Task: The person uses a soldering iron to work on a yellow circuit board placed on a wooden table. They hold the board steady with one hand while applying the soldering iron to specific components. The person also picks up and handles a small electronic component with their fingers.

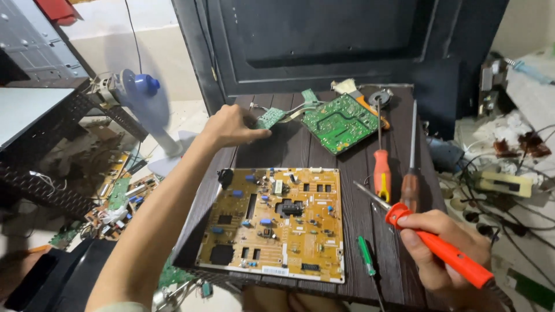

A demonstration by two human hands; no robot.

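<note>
While our right hand [442, 248] is closed in a full fist around the orange handle of a soldering iron [430, 240], its metal tip points up and to the left, just past the right edge of the big yellow circuit board [276, 224] lying flat on the dark wooden table [358, 214]. Our left hand [231, 127] reaches across to the far side of the table, its fingers curled down onto a small green circuit board [270, 118]; we cannot tell whether they actually pinch it or only press on it. Just beyond that small board lies a larger green circuit board [340, 122], turned at an angle, with thin wires running between the two. To the right of the yellow board we see an orange-handled screwdriver [381, 167] and, beside it, a brown-handled screwdriver [410, 173], both lying with their shafts pointing away from us. A small green-handled screwdriver [365, 255] rests near the front edge, between the yellow board and our right hand. Off the table to the left, a heap of loose circuit boards [118, 199] lies on the floor, and a fan with a blue hub [141, 85] stands behind it. We see no box, tray or other container holding any of these things.
</note>
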